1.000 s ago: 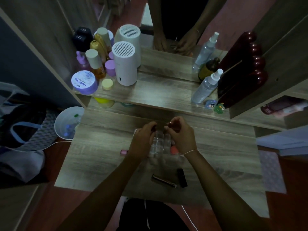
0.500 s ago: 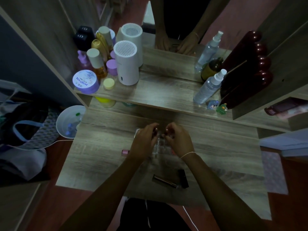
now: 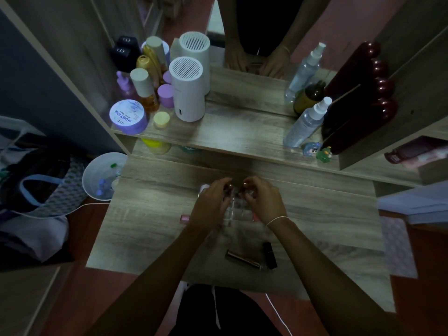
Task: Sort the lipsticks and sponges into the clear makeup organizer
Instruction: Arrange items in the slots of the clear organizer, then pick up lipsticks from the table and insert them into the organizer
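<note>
Both hands work over the clear organizer (image 3: 238, 209) at the middle of the worktop (image 3: 150, 229): the left hand (image 3: 211, 204) and right hand (image 3: 264, 201) each curl their grip narrow over its far side, but the dim light hides what, if anything, either pinches. A pink lipstick (image 3: 185, 218) lies just left of the left hand. Two dark lipsticks (image 3: 244, 259) (image 3: 270, 254) lie touching near the front edge, with bare wood on either side.

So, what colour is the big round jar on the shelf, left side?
Purple jar with a white lid, seen in the head view.
</note>
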